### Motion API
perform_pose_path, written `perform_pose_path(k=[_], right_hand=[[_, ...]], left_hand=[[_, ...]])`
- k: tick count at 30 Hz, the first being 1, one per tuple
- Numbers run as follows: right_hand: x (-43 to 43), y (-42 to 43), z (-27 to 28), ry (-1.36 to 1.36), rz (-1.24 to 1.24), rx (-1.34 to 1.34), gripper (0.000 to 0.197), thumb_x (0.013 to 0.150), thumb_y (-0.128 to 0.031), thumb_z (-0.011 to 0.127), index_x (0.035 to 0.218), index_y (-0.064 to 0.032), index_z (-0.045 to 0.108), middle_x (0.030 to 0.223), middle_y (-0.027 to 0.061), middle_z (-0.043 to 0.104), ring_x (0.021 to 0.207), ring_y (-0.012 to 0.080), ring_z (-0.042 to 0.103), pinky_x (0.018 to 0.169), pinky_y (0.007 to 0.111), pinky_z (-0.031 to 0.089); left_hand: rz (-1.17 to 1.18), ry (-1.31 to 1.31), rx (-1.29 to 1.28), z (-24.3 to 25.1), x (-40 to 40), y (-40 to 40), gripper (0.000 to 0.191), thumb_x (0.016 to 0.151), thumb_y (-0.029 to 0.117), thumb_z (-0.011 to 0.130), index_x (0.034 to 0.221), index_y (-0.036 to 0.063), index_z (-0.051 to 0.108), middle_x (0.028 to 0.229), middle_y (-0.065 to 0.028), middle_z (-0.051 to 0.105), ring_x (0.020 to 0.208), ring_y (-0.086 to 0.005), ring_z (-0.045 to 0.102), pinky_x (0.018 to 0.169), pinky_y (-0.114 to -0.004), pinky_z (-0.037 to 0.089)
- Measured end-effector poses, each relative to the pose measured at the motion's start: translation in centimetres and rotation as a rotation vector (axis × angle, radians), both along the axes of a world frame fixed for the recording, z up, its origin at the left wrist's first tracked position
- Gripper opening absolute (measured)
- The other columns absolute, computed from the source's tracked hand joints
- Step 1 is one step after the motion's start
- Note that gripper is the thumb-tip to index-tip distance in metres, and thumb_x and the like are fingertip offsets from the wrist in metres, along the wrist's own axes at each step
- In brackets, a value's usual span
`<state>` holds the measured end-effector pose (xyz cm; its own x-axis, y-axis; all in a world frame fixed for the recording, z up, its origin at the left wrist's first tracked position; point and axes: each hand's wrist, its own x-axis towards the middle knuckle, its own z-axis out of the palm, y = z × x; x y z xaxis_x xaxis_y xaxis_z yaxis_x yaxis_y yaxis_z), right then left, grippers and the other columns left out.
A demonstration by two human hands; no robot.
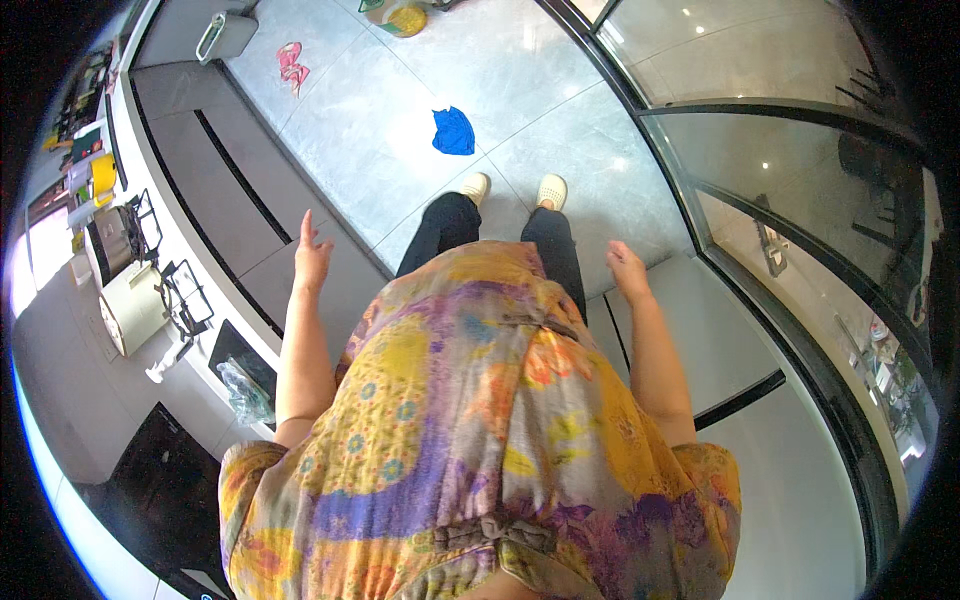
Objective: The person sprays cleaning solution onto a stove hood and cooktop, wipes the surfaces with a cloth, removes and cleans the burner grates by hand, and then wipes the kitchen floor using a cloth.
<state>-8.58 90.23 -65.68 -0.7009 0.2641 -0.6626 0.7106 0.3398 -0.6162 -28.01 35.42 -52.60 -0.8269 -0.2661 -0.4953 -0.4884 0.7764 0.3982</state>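
My left hand [312, 255] is raised beside the grey cabinet fronts, index finger extended, with nothing in it. On the other side, my right hand [627, 268] hangs near the glass partition, its fingers curled; whether anything is inside them cannot be told. A crumpled blue cloth [453, 131] lies on the grey tiled floor [525, 90] in front of my feet, which wear cream clogs [553, 192]. Farther off, a pink cloth [292, 66] rests on the floor near the cabinets. Neither hand touches a cloth.
Grey cabinets [202, 165] and a white counter edge run along the left, with a cream cylindrical appliance [135, 307] and a clear plastic bag [244, 390] above. Black-framed glass panels [780, 157] stand at the right. A bag with something yellow [406, 21] is at the top.
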Motion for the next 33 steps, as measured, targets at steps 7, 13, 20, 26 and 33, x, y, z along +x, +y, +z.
perform_pose_path(k=[7, 13, 20, 26, 33], right_hand=[[16.2, 13.9, -8.6, -0.107, -0.042, 0.114, 0.032, 0.091, -0.016, 0.054, 0.119, -0.0008, 0.054, 0.103, 0.0103, 0.062, 0.094, 0.0199, 0.059, 0.078, 0.030, 0.049], [22.3, 17.3, -15.2, -0.346, 0.088, 0.269, 0.035, 0.088, -0.022, 0.058, 0.118, -0.0044, 0.056, 0.100, 0.0123, 0.065, 0.088, 0.0227, 0.064, 0.071, 0.031, 0.050], [5.4, 11.0, -4.2, -0.216, 0.418, 0.253, 0.031, 0.088, -0.022, 0.055, 0.114, -0.0064, 0.061, 0.111, 0.0197, 0.063, 0.108, 0.0343, 0.059, 0.091, 0.042, 0.045], [-6.5, 11.8, -0.8, -0.046, 0.256, 0.228, 0.028, 0.090, -0.018, 0.057, 0.115, -0.0046, 0.059, 0.096, 0.0174, 0.067, 0.085, 0.0251, 0.066, 0.077, 0.033, 0.051], [-19.7, 4.7, 2.3, 0.079, 0.436, 0.093, 0.030, 0.092, -0.015, 0.054, 0.121, -0.0061, 0.056, 0.105, 0.0169, 0.066, 0.092, 0.0211, 0.064, 0.080, 0.030, 0.050]], left_hand=[[-0.155, 0.079, -0.009, -1.1, -2.3, 7.1, 0.079, 0.080, 0.013, 0.065, 0.147, 0.0231, 0.025, 0.129, -0.0239, 0.052, 0.094, -0.0283, 0.065, 0.085, -0.037, 0.050], [-0.108, 0.159, 0.003, -3.7, -4.4, 7.1, 0.079, 0.080, 0.014, 0.066, 0.147, 0.0229, 0.025, 0.129, -0.0243, 0.052, 0.096, -0.0273, 0.066, 0.085, -0.038, 0.051], [0.059, 0.050, -0.038, -2.4, 1.2, 5.7, 0.079, 0.079, 0.015, 0.065, 0.147, 0.0185, 0.025, 0.133, -0.0247, 0.048, 0.123, -0.0328, 0.050, 0.098, -0.038, 0.043], [0.089, 0.042, 0.064, -0.4, 0.7, 8.7, 0.077, 0.082, 0.013, 0.064, 0.147, 0.0209, 0.024, 0.131, -0.0245, 0.050, 0.108, -0.0303, 0.061, 0.089, -0.038, 0.049], [0.223, 0.022, 0.132, -2.1, 2.3, 7.9, 0.076, 0.084, 0.011, 0.063, 0.147, 0.0217, 0.024, 0.131, -0.0250, 0.050, 0.102, -0.0297, 0.063, 0.087, -0.038, 0.051]])
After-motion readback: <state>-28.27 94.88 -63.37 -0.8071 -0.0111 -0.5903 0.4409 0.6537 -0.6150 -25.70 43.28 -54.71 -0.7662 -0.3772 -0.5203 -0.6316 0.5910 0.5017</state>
